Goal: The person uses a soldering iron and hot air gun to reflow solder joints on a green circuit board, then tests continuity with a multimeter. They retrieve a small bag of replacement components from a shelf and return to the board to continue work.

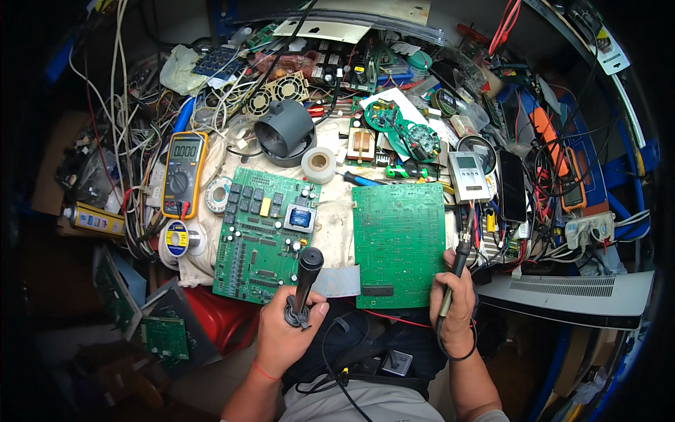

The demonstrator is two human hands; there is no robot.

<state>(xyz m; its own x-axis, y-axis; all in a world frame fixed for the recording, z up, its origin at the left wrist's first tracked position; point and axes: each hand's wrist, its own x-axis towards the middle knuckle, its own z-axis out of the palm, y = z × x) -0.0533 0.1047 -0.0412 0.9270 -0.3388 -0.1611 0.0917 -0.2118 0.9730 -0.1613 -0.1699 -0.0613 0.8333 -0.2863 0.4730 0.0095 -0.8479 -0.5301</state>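
Observation:
My left hand [290, 327] is closed around a black tube-shaped tool [308, 271] with a round upper end; its exact kind I cannot make out. It stands over the near edge of a green circuit board [242, 271] bearing relays, chips and a blue transformer [300, 218]. In my right hand [458, 299] is a soldering iron [453, 278], its tip pointing away from me, beside the right edge of a second green circuit board [401, 239]. That board lies solder side up. A grey ribbon cable [339, 281] runs between the boards.
A yellow multimeter [185, 172] and a solder spool [179, 239] stand at left. Beyond the boards are a tape roll [318, 164], a dark grey cup-like housing [285, 130] and screwdrivers [408, 171]. A small white tester [470, 176] and a phone [512, 186] lie at right, among tangled cables.

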